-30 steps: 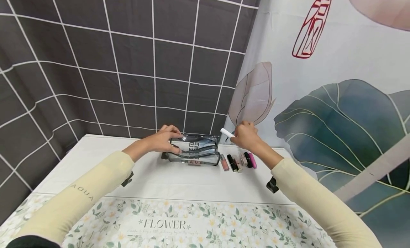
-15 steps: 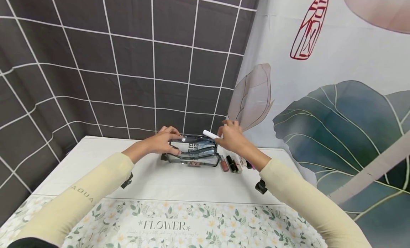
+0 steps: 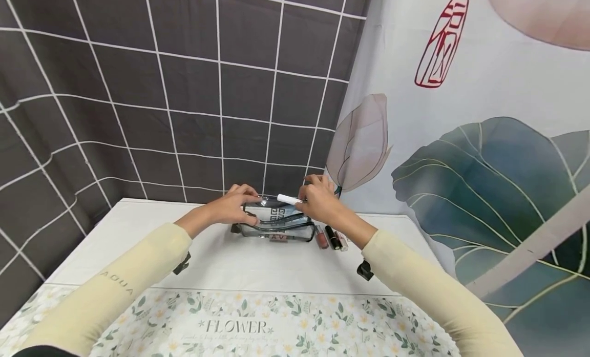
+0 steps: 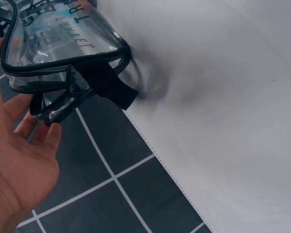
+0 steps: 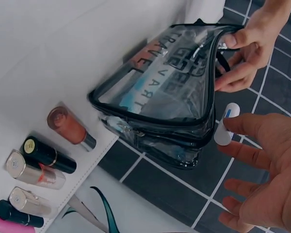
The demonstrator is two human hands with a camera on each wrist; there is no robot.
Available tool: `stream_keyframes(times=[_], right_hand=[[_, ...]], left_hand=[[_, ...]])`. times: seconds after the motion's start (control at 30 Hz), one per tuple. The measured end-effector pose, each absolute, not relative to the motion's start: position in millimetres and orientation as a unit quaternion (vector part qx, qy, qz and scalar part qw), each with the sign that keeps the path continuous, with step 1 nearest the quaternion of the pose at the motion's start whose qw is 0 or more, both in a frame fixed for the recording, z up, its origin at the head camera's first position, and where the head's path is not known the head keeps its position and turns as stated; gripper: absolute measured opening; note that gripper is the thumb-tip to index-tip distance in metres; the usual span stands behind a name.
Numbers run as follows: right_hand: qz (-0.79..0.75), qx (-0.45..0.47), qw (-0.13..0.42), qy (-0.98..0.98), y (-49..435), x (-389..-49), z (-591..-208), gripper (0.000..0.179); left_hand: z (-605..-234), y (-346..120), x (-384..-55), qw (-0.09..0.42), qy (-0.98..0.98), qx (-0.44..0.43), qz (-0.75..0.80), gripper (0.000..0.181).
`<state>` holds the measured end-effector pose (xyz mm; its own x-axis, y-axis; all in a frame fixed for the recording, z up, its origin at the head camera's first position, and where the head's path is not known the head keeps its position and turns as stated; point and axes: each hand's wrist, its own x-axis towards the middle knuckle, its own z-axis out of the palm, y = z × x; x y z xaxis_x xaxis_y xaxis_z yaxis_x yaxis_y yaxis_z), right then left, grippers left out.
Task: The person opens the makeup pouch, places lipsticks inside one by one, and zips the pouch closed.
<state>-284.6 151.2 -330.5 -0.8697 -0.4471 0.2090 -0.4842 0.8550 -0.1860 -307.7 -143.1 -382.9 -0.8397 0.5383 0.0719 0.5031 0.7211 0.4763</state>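
Here we pinch a white tube (image 3: 288, 199) in our right grip (image 3: 319, 198); just left of that lies the clear pouch (image 3: 289, 231), held by our left grip (image 3: 232, 206).

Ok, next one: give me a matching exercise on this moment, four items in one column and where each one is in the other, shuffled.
Items
1. White tube
2. Pink tube
3. Clear bag
4. Orange-red gloss

Places
A. Gripped by the left hand
B. On the table, the loose cosmetic nearest the clear bag
C. Held by the right hand
D. On the table, the loose cosmetic farthest from the clear bag

Right pairs: 1-C, 2-D, 3-A, 4-B
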Motion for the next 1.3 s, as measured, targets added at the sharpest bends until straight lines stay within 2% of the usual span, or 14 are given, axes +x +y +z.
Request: stream_keyframes(times=[0.17, 0.67, 1.13, 1.3], right_hand=[[0.110, 0.246, 0.087, -0.959, 152, -284, -329, 0.016], [0.094, 0.264, 0.066, -0.958, 146, -281, -339, 0.016], [0.101, 0.281, 0.051, -0.953, 135, -282, -344, 0.019], [0.111, 0.272, 0.048, -0.955, 136, -282, -347, 0.026]], left_hand=[[-380, -138, -308, 0.034, 0.925, 0.282, 0.252, 0.083], [-381, -140, -307, 0.048, 0.926, 0.288, 0.241, 0.084], [-380, -145, -305, 0.049, 0.928, 0.280, 0.240, 0.083], [-380, -144, -305, 0.047, 0.928, 0.282, 0.239, 0.084]])
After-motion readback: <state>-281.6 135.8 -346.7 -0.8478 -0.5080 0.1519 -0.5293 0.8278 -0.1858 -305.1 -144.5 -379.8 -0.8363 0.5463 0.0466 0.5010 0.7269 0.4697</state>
